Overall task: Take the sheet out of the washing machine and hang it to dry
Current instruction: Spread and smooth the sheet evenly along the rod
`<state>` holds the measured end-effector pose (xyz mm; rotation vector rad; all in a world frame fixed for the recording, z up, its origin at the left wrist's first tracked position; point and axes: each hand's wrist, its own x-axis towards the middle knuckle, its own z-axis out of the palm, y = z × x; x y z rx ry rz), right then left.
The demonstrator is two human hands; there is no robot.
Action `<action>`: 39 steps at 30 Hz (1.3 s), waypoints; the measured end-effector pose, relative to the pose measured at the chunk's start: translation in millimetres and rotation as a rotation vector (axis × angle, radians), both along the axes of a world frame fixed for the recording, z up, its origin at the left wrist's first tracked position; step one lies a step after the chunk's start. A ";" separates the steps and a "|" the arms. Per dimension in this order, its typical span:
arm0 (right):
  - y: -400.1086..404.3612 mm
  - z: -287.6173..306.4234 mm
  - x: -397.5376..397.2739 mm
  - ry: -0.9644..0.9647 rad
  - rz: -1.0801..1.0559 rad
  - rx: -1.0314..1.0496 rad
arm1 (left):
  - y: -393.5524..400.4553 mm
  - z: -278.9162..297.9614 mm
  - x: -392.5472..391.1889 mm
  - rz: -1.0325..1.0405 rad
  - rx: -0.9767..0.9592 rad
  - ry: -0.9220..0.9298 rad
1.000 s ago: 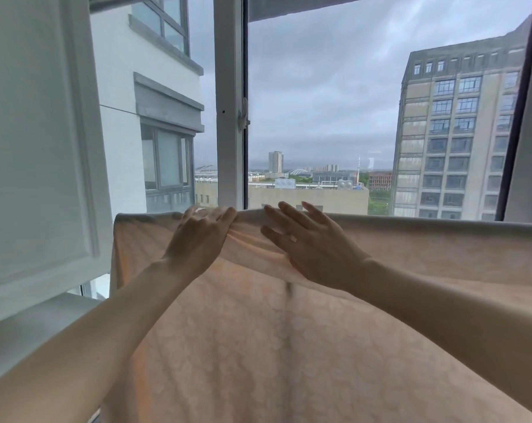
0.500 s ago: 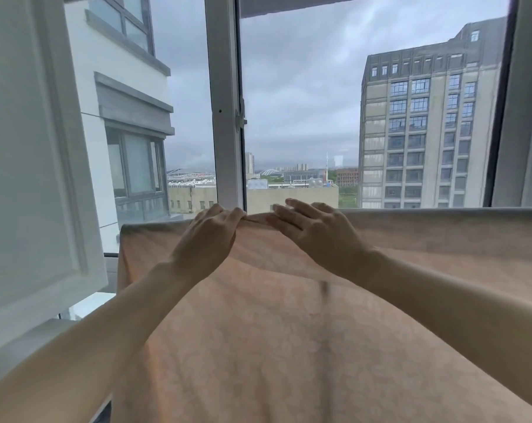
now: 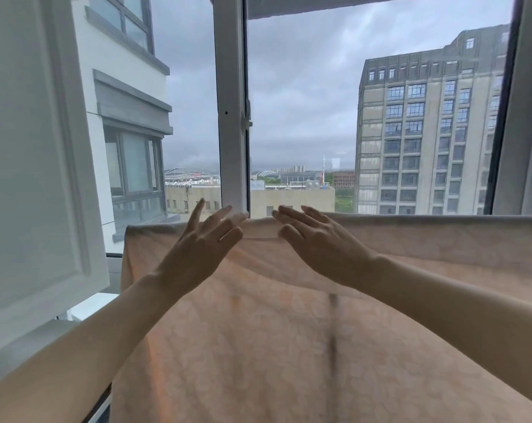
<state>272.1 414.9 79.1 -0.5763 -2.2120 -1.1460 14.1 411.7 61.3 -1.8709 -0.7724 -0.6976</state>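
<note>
A pale peach sheet (image 3: 258, 346) with a faint floral pattern hangs draped over a horizontal line in front of the window, its top fold running from the left end to the right edge of the view. My left hand (image 3: 199, 251) is raised just before the fold, fingers spread, holding nothing. My right hand (image 3: 316, 239) is beside it to the right, fingers apart and extended toward the top fold; whether the fingertips touch the cloth is unclear. Whatever carries the sheet is hidden under the fabric.
A white window frame post (image 3: 231, 102) stands right behind the hands. An open white window sash (image 3: 36, 163) juts in at the left. A sill (image 3: 88, 306) lies below it. Outside are a neighbouring building wall (image 3: 127, 132) and a tall grey block (image 3: 426, 132).
Both hands were pinching or pressing the sheet's top fold; now they have lifted off with fingers spread. The view has tilted down a little.
</note>
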 end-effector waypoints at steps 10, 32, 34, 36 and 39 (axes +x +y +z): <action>13.5 -2.4 -14.5 -0.039 -0.127 0.058 | -7.2 -18.8 1.1 -0.024 0.115 -0.007; 25.5 -7.3 0.2 -0.083 -0.073 0.088 | 17.1 70.6 -69.8 0.103 -1.044 -0.586; 28.4 -7.5 -3.1 -0.074 -0.058 0.100 | 16.4 65.8 -77.5 0.106 -0.926 -0.589; 30.9 -8.0 -7.5 -0.059 -0.053 0.111 | 14.2 55.4 -82.2 0.122 -0.778 -0.573; 35.5 -9.6 -15.0 -0.031 -0.048 0.127 | 6.0 31.6 -91.6 0.070 -0.526 -0.531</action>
